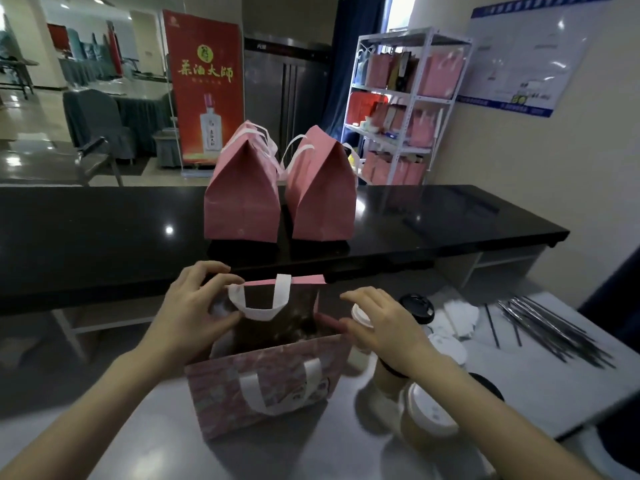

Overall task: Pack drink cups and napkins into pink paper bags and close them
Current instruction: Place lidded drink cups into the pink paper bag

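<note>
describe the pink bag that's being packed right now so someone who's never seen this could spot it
Start at the long black counter, where two closed pink bags stand with folded tops. Just in front of it, on the lower grey table, sits the open pink bag, between the left hand and right hand. Unlike the others, its mouth gapes open and its white handles hang loose.

Both forearms reach in from six o'clock, bare. The left hand (194, 306) sits at ten o'clock of centre, fingers curled, thumb and fingertips pinched together. The right hand (379, 323) at three o'clock is loosely spread, palm down.
</note>
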